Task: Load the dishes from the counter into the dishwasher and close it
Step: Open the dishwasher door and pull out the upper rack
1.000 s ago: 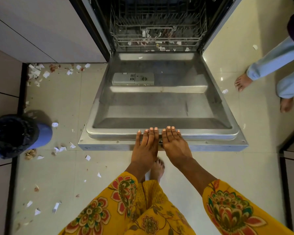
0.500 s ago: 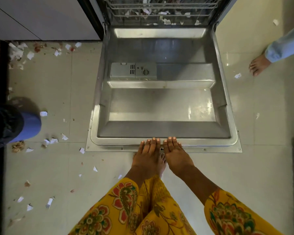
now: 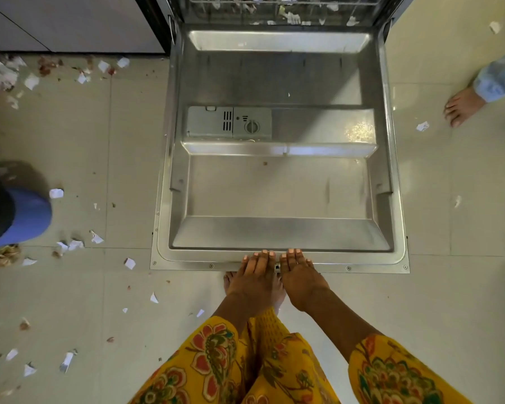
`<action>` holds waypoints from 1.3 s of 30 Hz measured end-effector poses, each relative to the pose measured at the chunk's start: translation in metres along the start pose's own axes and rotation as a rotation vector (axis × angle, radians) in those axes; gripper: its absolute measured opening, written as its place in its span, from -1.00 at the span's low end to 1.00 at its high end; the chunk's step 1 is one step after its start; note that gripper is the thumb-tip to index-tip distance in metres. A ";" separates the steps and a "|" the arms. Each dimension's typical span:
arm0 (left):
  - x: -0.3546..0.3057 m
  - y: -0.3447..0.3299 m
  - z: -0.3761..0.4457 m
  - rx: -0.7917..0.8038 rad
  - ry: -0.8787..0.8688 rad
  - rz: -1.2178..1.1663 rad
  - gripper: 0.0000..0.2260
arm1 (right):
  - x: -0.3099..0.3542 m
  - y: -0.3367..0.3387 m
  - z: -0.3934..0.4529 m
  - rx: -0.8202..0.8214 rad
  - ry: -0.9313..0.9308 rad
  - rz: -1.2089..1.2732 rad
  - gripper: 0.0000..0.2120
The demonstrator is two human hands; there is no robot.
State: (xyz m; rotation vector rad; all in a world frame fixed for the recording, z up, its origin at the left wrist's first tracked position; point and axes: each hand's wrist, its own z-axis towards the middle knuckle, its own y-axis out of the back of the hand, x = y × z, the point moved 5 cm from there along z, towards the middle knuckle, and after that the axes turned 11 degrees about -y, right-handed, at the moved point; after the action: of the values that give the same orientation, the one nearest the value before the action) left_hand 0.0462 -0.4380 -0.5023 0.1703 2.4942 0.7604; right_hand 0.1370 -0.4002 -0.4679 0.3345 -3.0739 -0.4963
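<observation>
Resting side by side on the near edge of the dishwasher door (image 3: 277,234), the left hand (image 3: 255,275) and right hand (image 3: 299,277) lie flat, each grip open, clasping nothing. The door lies flat, its length running away from them toward the rack (image 3: 274,7). No lettering is readable.

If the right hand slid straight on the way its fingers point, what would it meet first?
The right hand points across the dishwasher door. It would likely meet the sloped inner panel first, then the raised ledge by the detergent dispenser; depth is unclear.

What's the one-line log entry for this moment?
stage: door handling | door: fully open | left hand: flat on front edge | right hand: flat on front edge | dishes: none visible
</observation>
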 end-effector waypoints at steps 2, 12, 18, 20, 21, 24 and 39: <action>0.001 0.006 0.003 -0.026 -0.018 -0.018 -0.32 | 0.000 0.000 0.007 0.014 -0.004 0.014 -0.45; 0.011 -0.007 0.015 0.080 0.022 -0.051 -0.37 | 0.005 -0.004 0.024 0.028 -0.022 0.032 -0.39; 0.003 0.030 -0.002 0.021 0.057 -0.128 -0.42 | 0.005 0.015 0.003 -0.026 0.025 0.092 -0.42; 0.002 0.056 -0.013 -0.028 0.076 -0.102 -0.44 | 0.007 0.029 -0.009 -0.062 0.030 0.122 -0.50; 0.002 0.068 -0.017 -0.053 0.087 -0.098 -0.43 | 0.008 0.036 -0.015 -0.082 0.030 0.136 -0.53; 0.001 0.113 -0.035 -0.130 0.139 -0.151 -0.40 | 0.010 0.071 -0.035 -0.163 0.030 0.157 -0.63; -0.004 0.323 -0.086 -0.524 0.154 0.018 -0.66 | -0.001 0.273 -0.125 -0.593 -0.075 0.367 -0.72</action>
State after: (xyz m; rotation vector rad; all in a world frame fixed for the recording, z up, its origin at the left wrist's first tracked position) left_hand -0.0042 -0.2110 -0.2620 -0.0565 2.3368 1.4463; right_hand 0.0864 -0.1855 -0.2638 -0.2580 -2.7628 -1.3492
